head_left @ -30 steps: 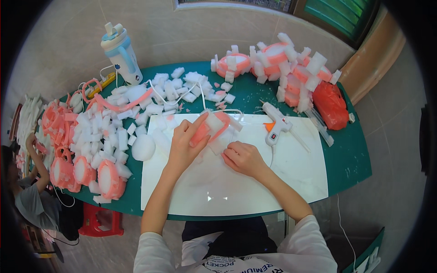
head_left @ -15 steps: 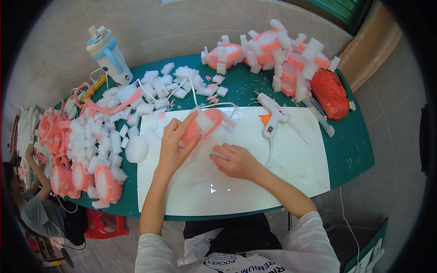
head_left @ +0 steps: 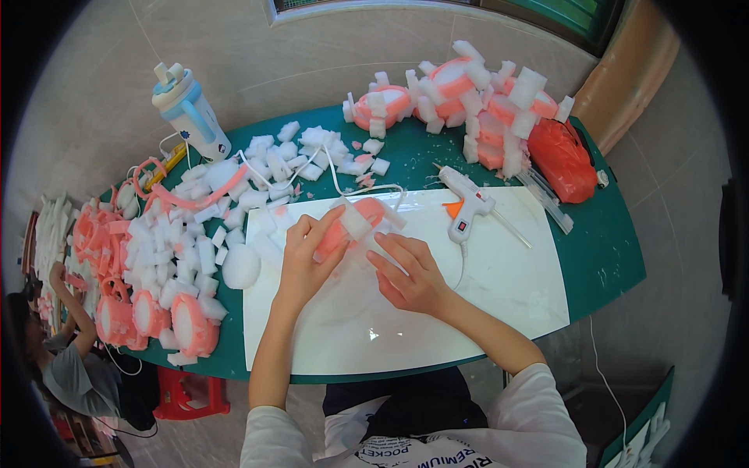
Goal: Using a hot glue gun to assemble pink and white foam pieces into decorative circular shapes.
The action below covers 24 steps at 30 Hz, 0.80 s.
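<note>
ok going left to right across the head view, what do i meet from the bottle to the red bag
White-and-blue bottle → round white foam piece → left hand → pink-and-white foam item it holds → right hand → white glue gun → red plastic bag

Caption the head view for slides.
Left hand holding a pink-and-white foam piece, right hand beside it, glue gun nearby.

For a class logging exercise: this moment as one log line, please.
left hand: holds pink-and-white foam piece | right hand: open, near it | hot glue gun: on white board
</note>
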{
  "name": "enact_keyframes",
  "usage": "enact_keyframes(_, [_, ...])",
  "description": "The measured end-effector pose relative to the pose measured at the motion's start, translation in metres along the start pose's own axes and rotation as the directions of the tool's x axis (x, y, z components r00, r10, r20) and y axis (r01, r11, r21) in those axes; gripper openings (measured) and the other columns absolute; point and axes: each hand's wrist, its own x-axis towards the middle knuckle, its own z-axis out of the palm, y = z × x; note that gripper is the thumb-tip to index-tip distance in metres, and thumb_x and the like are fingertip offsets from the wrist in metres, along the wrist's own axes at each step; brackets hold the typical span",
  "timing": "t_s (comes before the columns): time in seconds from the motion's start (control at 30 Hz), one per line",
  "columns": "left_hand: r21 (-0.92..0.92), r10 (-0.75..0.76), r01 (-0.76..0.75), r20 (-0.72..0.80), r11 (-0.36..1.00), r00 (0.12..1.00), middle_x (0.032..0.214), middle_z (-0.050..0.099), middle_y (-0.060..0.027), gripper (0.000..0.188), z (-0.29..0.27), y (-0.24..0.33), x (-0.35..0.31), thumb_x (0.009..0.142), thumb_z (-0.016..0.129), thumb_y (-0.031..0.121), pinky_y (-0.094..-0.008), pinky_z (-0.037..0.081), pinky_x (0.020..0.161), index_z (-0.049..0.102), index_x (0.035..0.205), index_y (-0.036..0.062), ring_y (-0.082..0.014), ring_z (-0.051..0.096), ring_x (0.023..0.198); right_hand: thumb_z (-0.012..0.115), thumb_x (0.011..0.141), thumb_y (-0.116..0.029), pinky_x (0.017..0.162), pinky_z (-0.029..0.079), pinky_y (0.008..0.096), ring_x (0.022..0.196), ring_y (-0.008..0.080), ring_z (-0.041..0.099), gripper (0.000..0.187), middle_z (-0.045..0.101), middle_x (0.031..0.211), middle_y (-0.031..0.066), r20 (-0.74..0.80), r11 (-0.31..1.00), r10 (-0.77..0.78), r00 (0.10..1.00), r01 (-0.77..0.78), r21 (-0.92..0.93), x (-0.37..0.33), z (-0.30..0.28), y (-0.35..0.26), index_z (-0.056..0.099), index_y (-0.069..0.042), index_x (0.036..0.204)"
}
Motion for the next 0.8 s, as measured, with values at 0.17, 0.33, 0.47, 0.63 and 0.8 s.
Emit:
enact_keyframes(0.17, [0.019,0.050,-0.050,0.008,0.999,0.999,0.073,0.044,-0.0048,0.051,0.0016,0.0006,-0.0005,0.069,0.070,0.005,-0.0292,0.034,0.071,0.057,0.118,0.0092,-0.0192,0.044,0.072,0.060,0.067,0.001,0.088,0.039,0.0369,0.114,0.0256,0.043,0.057,0.042,0.134,0.0052,0.091,0.997,0.068,0.994,-0.065,-0.034,0.0026,-0.0030,-0.0012,0.051,-0.009,0.123])
enact_keyframes(0.33, [0.028,0.067,-0.067,0.005,0.997,0.998,0.073,0.044,-0.0048,0.049,0.0017,0.0005,-0.0006,0.069,0.070,0.005,-0.0291,0.034,0.070,0.058,0.116,0.0086,-0.0192,0.044,0.071,0.059,0.068,0.003,0.084,0.040,0.0351,0.108,0.0247,0.046,0.057,0.042,0.134,0.0080,0.116,0.994,0.107,0.988,-0.107,-0.005,0.0044,-0.0017,-0.0022,0.050,-0.007,0.123])
enact_keyframes(0.47, [0.010,0.062,-0.062,0.006,0.998,0.998,0.073,0.045,-0.0048,0.048,0.0008,0.0002,-0.0001,0.069,0.070,0.005,-0.0293,0.035,0.070,0.058,0.116,0.0091,-0.0194,0.045,0.072,0.058,0.068,0.006,0.072,0.044,0.0312,0.084,0.0227,0.054,0.058,0.042,0.134,0.0122,0.122,0.983,0.126,0.985,-0.140,0.116,0.0038,-0.0013,-0.0035,0.049,-0.005,0.124])
enact_keyframes(0.63, [0.017,0.067,-0.067,0.003,0.998,0.998,0.073,0.045,-0.0048,0.048,0.0012,-0.0001,-0.0008,0.069,0.070,0.005,-0.0297,0.035,0.070,0.058,0.116,0.0096,-0.0198,0.046,0.072,0.057,0.068,0.007,0.060,0.046,0.0292,0.065,0.0203,0.053,0.059,0.042,0.134,0.0153,0.118,0.977,0.121,0.986,-0.139,0.159,0.0027,0.0001,-0.0039,0.049,-0.005,0.125])
enact_keyframes(0.8, [0.013,0.067,-0.067,0.006,0.998,0.998,0.073,0.045,-0.0048,0.048,0.0007,-0.0013,-0.0006,0.069,0.070,0.006,-0.0296,0.035,0.071,0.058,0.116,0.0098,-0.0197,0.045,0.072,0.057,0.068,0.006,0.061,0.046,0.0293,0.065,0.0204,0.053,0.060,0.041,0.135,0.0170,0.141,0.977,0.118,0.983,-0.140,0.163,0.0018,0.0000,-0.0038,0.049,-0.007,0.125])
